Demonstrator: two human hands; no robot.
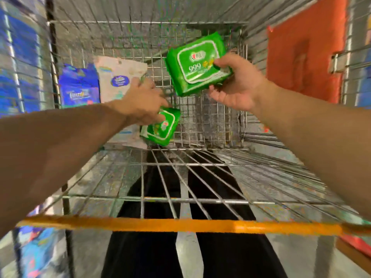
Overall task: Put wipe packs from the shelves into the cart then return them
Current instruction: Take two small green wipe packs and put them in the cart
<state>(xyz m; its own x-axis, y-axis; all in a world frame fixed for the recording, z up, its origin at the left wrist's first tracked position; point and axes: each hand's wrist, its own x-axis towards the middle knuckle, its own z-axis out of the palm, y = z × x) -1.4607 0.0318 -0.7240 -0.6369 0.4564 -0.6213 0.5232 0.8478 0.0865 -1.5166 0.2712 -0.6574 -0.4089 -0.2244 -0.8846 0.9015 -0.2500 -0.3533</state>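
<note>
I look down into a wire cart [200, 121]. My right hand [239, 85] holds a green wipe pack [197, 63] above the basket, thumb on its front and fingers beneath. My left hand [140, 103] reaches down inside the cart and grips a second green wipe pack [162, 130] that lies tilted on the cart floor. A white pack [120, 77] and a blue pack [79, 88] stand against the cart's left wall behind my left hand.
The folded child-seat grid [180, 177] and the orange handle bar [180, 225] lie near me. An orange panel [305, 49] hangs outside the cart on the right. Blurred blue goods [18, 57] fill shelves at the left.
</note>
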